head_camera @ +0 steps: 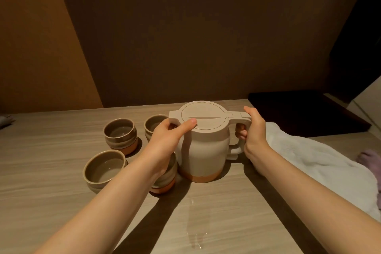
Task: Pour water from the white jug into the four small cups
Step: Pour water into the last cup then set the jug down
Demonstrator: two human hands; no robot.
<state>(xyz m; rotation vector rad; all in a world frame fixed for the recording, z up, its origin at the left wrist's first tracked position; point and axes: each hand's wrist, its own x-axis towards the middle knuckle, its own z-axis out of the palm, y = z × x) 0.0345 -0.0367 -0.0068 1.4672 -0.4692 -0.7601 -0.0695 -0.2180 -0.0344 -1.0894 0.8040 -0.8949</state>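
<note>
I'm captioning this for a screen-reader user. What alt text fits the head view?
A person's right hand grips the handle of a white jug standing upright on a wooden table, while the left hand holds its spout side, thumb on the lid. Four small cups cluster to its left; a white towel lies right.

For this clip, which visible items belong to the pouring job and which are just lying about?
Job: white jug, upright, right hand on its handle, left hand at its lid; four small cups.
Lying about: white towel, dark tray, spilled water.
</note>
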